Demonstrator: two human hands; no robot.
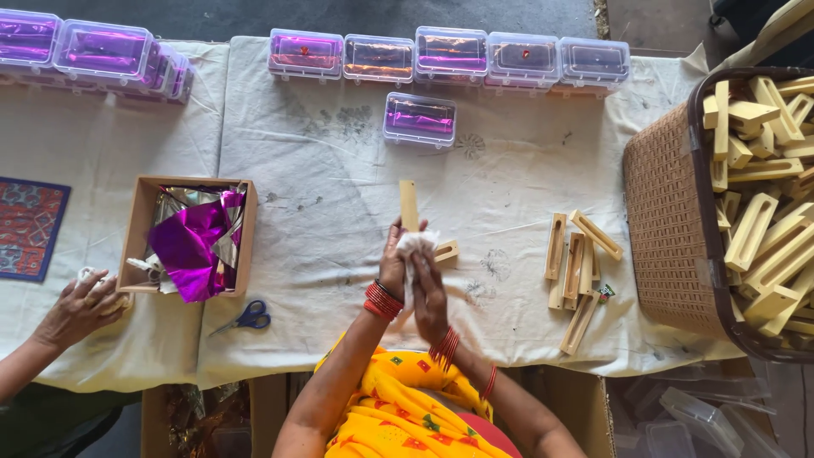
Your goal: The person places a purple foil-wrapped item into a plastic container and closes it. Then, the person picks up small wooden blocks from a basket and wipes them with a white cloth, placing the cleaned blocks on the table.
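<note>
Covering the whole work surface is a cream, ink-stained cotton sheet (339,178), w/ everything else sitting on it. Landmark = the flat pale wooden strip (409,205) lying at mid-sheet. Far right of the strip, a big brown woven plastic basket (670,229) is holding a heap of slotted wooden blocks. Left of the strip, an open brown cardboard box (136,229) is holding crumpled magenta and silver foil (191,242). Beyond the strip, along the far edge, a row of clear plastic lidded boxes w/ purple foil inside (449,55) is lining up; one more is sitting alone just beyond the strip. Right of the strip, a small pile of loose slotted wooden pieces (575,267) is lying apart from the basket. Near-left of the strip, blue-handled scissors (248,317) are lying by the box.

Just below the strip, the left hand (393,265) and right hand (430,297) are pressing together, fingers curling tight around a white crumpled cloth wad (415,246) and a small wooden block (446,251) poking out rightward. Far left, another person's hand (80,305) is resting on the sheet edge; grip can't be told.
</note>
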